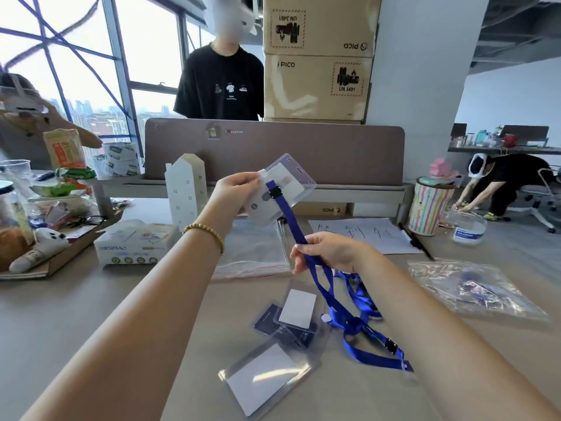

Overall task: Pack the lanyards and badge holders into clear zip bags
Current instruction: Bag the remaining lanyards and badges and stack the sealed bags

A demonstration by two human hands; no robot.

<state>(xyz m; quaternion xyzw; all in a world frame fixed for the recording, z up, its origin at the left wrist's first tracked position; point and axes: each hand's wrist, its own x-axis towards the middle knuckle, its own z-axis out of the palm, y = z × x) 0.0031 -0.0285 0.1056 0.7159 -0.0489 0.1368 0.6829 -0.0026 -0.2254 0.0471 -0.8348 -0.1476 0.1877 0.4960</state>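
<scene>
My left hand (233,192) holds a clear badge holder (285,180) up above the table. A blue lanyard (290,221) is clipped to that holder and runs down through my right hand (326,250), which pinches the strap. The rest of the lanyard trails onto a heap of blue lanyards (358,317) on the table. Three more badge holders with white cards (282,332) lie flat in front of me. A flat clear zip bag (252,253) with a red seal lies behind my left wrist. Another clear zip bag (473,287), with items inside, lies at the right.
A tissue pack (133,243) and a white house model (185,189) stand at the left. A cluttered cardboard tray (60,253) sits far left. Paper with writing (361,235), a pen (416,241), a striped tin (431,208) lie right. A person stands behind the divider (273,150).
</scene>
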